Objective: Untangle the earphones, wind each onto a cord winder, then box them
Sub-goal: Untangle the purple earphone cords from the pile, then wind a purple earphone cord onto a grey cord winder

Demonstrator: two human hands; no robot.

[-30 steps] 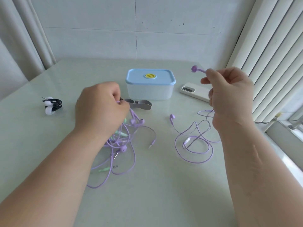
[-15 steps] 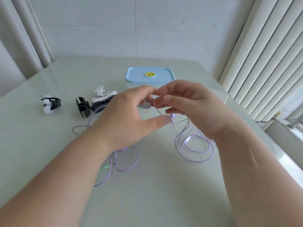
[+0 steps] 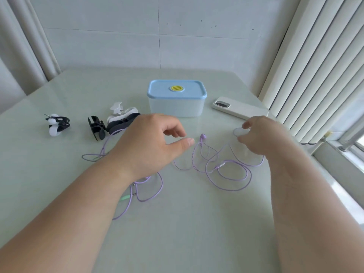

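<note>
The loose purple earphone [image 3: 221, 165] lies coiled on the worktop [image 3: 197, 233] between your hands. Your left hand [image 3: 149, 146] hovers beside its bud, grip slack and holding nothing. Your right hand [image 3: 264, 136] pinches a blurred pale round piece [image 3: 238, 132]. The tangle [image 3: 162, 186] lies under your left wrist, and the lidded box [image 3: 177, 103] stands at the far centre.

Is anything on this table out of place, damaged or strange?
Nothing is spilled or broken. A white phone lies near the right edge of the table, unrelated to this job; one green plug shows in the purple tangle partly under the left hand.
</note>
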